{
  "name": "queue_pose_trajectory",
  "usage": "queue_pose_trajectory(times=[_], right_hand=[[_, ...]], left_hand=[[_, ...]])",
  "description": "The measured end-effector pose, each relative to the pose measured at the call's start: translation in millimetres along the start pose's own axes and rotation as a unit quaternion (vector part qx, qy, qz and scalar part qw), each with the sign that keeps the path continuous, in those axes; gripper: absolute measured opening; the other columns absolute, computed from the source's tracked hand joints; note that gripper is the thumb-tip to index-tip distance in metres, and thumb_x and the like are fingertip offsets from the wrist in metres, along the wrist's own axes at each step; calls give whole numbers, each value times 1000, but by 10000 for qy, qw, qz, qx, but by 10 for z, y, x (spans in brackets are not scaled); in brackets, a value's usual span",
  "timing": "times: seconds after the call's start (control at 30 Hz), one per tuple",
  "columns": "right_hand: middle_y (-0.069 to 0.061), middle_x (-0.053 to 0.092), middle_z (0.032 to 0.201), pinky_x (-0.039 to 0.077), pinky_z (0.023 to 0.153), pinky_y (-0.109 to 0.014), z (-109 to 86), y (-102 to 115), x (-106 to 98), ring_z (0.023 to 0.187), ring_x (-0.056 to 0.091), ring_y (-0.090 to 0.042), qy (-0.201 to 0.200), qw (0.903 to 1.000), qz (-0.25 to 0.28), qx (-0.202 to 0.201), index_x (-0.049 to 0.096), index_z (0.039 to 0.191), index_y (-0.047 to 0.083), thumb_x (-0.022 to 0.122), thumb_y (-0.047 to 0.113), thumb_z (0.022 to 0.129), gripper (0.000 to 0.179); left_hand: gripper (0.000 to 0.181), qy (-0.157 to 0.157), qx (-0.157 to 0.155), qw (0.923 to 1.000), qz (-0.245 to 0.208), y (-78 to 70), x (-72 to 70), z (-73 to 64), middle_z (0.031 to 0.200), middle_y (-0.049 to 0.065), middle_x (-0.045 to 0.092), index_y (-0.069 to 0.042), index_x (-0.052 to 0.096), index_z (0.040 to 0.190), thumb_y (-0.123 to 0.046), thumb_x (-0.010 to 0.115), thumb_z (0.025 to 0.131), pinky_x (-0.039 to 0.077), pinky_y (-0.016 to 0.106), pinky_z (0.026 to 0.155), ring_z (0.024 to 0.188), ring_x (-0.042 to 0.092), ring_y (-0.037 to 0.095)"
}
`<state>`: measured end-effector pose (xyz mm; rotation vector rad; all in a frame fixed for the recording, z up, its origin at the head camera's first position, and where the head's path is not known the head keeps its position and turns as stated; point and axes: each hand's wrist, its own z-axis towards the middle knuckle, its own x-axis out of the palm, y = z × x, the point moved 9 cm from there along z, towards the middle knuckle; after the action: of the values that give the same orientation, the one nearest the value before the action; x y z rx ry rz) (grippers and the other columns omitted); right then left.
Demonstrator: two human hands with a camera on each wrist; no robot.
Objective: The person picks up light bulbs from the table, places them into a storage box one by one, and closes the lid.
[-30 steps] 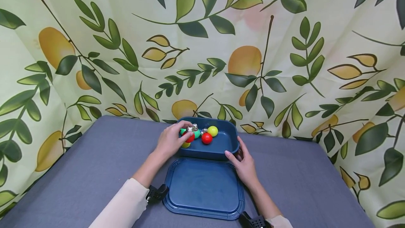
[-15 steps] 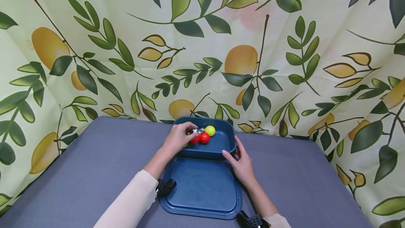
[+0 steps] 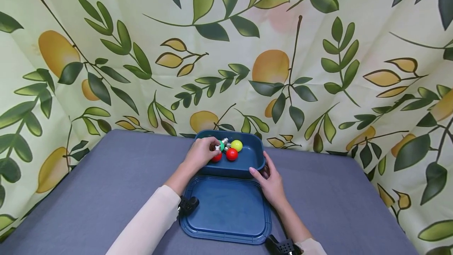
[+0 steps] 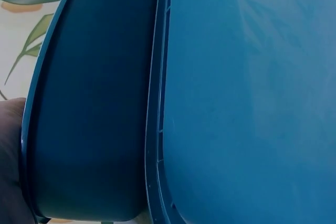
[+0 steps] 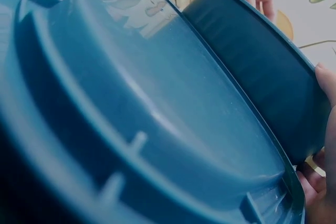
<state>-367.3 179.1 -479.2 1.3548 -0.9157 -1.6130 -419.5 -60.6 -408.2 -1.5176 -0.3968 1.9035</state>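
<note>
A dark blue plastic box (image 3: pixel 253 154) holds several small coloured light bulbs with silver screw bases. My left hand (image 3: pixel 201 154) reaches over its left end; thumb and fingertips pinch the silver base of a red bulb (image 3: pixel 216 157), partly covered by the hand. Close by lie a green bulb (image 3: pixel 221 145), a yellow bulb (image 3: pixel 236 145) and another red bulb (image 3: pixel 231 154). At the box's right front corner, my right hand (image 3: pixel 271 182) grips the wall, thumb in front and fingers round the side. The left wrist view shows the box's outer wall (image 4: pixel 94 103), no bulbs.
A blue lid (image 3: pixel 226 209) lies on the grey-blue cloth-covered table (image 3: pixel 329 204), directly in front of the box. Behind the table hangs a leaf-and-fruit patterned curtain (image 3: pixel 226 58). Black wrist cameras (image 3: pixel 188 205) sit on both wrists, the left one above the lid's edge.
My left hand has shifted slightly right and deeper among the bulbs, first covering the green bulb, then uncovering part of it. The right hand has kept its grip on the box.
</note>
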Motion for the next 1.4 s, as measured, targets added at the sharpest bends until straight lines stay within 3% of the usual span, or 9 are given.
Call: queue_pose_trajectory(times=[0.27, 0.57, 0.73, 0.97, 1.17, 1.27, 1.4], right_hand=[[-20, 41, 159, 43, 111, -50, 5, -3, 11, 141, 50, -38, -5, 10000, -82, -23, 27, 161, 21, 72, 40, 93, 84], [-20, 42, 159, 42, 111, -49, -3, 12, 11, 141, 50, -38, -42, 9999, -117, -70, 27, 161, 20, 71, 39, 94, 82], [-20, 43, 158, 42, 112, -49, -2, 27, 30, 141, 50, -37, -33, 9999, -109, -97, 28, 161, 20, 72, 39, 93, 82], [-20, 40, 160, 42, 112, -50, -9, 22, 39, 141, 50, -39, -27, 9998, -147, -102, 25, 161, 21, 71, 38, 94, 83], [-17, 38, 162, 41, 114, -48, -23, 7, 14, 143, 48, -36, -81, 9998, -192, -10, 21, 163, 19, 71, 39, 94, 88], [-19, 38, 161, 40, 115, -48, -32, 4, 6, 145, 46, -38, -94, 9998, -165, 25, 19, 163, 17, 71, 40, 94, 89], [-20, 38, 160, 39, 115, -47, -63, 4, -20, 145, 45, -38, -127, 9997, -222, 41, 21, 162, 13, 70, 39, 94, 88]], left_hand=[[24, -3, -132, 9999, 50, 50, 17, 19, 101, 6, 77, -7, 74, 110, -12, 79, 88, 58, 37, 83, 86, 65, 17], [40, -38, -329, 9994, -67, 91, -7, 12, 113, 11, 75, -11, 69, 126, -14, 79, 87, 59, 43, 89, 96, 71, 23], [40, -323, -304, 9987, -250, 105, -91, -32, 121, 9, 73, -13, 69, 127, -18, 78, 89, 57, 45, 96, 109, 69, 25], [41, -848, 108, 9929, -823, 53, -276, -265, 127, 9, 69, -14, 65, 133, -20, 73, 94, 53, 48, 104, 121, 64, 27], [34, -1401, 271, 9834, -1118, 107, -487, -556, 125, 9, 67, -14, 68, 127, -16, 72, 94, 52, 49, 104, 119, 63, 31], [32, -1490, 246, 9807, -1240, 175, -561, -671, 124, 10, 67, -10, 69, 125, -14, 72, 93, 51, 50, 104, 117, 63, 31], [34, -1382, 94, 9822, -1266, 284, -593, -792, 125, 11, 67, -8, 67, 126, -15, 72, 94, 50, 51, 104, 119, 63, 30]])
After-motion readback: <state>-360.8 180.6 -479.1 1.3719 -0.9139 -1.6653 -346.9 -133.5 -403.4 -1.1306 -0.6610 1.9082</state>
